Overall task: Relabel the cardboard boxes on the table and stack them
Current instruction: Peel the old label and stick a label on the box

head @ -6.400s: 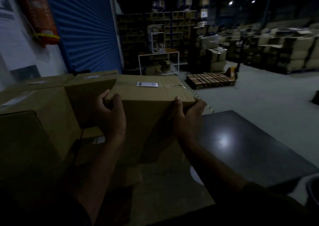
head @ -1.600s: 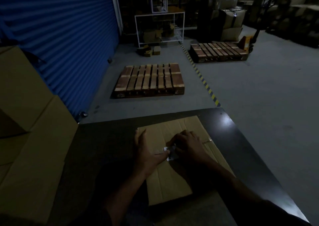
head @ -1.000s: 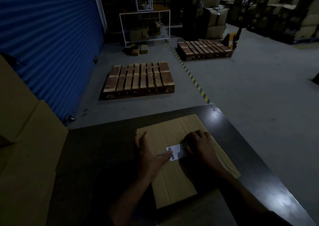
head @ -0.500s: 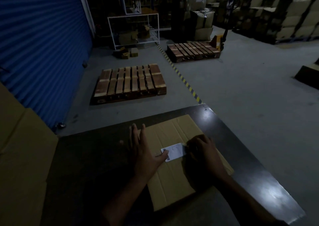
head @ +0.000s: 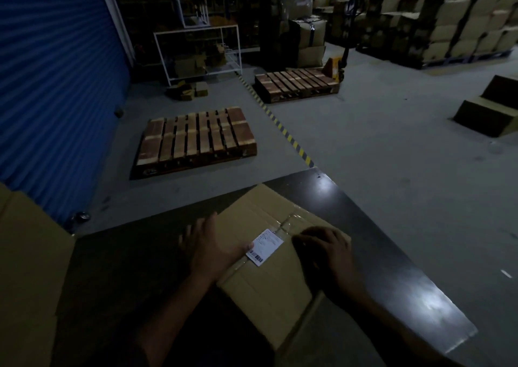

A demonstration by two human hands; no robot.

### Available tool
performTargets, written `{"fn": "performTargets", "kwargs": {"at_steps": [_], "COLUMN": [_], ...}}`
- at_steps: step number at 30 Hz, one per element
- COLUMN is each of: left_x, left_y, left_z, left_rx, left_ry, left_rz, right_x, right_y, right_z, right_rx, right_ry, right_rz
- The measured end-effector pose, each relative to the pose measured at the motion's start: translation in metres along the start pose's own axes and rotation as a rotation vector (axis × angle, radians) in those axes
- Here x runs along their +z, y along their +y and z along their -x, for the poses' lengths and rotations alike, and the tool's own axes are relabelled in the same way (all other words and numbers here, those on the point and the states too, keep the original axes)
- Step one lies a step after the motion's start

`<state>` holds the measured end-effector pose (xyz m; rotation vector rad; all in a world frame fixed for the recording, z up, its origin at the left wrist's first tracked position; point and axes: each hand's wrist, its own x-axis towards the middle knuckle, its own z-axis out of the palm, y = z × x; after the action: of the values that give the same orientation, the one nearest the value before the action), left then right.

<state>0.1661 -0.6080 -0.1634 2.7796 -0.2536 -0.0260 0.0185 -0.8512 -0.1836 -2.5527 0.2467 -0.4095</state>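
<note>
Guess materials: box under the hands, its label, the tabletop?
Cardboard box: corrugated kraft board, matte brown, with flap creases and glossy clear tape along the seam. Label: white printed paper, probably adhesive; barcode visible. Table: dark, smooth, glossy surface showing lamp glare; laminate or painted metal, can't tell which.

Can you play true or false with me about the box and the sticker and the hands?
1. A white label lies on top of the cardboard box. True.
2. The box sits on a wooden pallet. False: it sits on the dark table; the nearest wooden pallet lies on the floor beyond.
3. The left hand rests flat on the box, its thumb at the label's edge. True.
4. The right hand is lifting the box. False: it rests on the box top beside the label.
5. The big door on the left is red. False: the shutter is blue.
</note>
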Motion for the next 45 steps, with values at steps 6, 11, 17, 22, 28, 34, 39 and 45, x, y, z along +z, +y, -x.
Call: {"fn": "performTargets", "kwargs": {"at_steps": [6,11,17,22,28,34,39,45], "left_x": [0.006,0.005,0.014,0.017,0.019,0.020,0.021,0.020], "left_y": [-0.004,0.011,0.019,0.014,0.014,0.014,0.014,0.015], "left_z": [0.043,0.026,0.024,0.020,0.020,0.021,0.020,0.022], "left_rx": [-0.115,-0.053,0.043,0.055,0.044,0.051,0.054,0.043], "left_ry": [-0.038,-0.066,-0.005,-0.019,-0.020,0.007,0.002,0.003], "left_rz": [0.032,0.299,0.217,0.264,0.303,0.298,0.278,0.278], "right_x": [-0.005,0.009,0.020,0.021,0.019,0.019,0.018,0.015], "right_y": [0.009,-0.021,-0.039,-0.034,-0.034,-0.037,-0.036,-0.040], "right_z": [-0.066,-0.051,-0.038,-0.041,-0.044,-0.047,-0.048,-0.050], "right_rx": [-0.058,-0.031,-0.035,-0.042,-0.027,-0.028,-0.038,-0.033], "right_ry": [-0.157,-0.018,-0.045,-0.081,-0.111,-0.120,-0.156,-0.187], "right_rz": [0.087,0.017,0.103,0.112,0.081,0.095,0.116,0.142]}}
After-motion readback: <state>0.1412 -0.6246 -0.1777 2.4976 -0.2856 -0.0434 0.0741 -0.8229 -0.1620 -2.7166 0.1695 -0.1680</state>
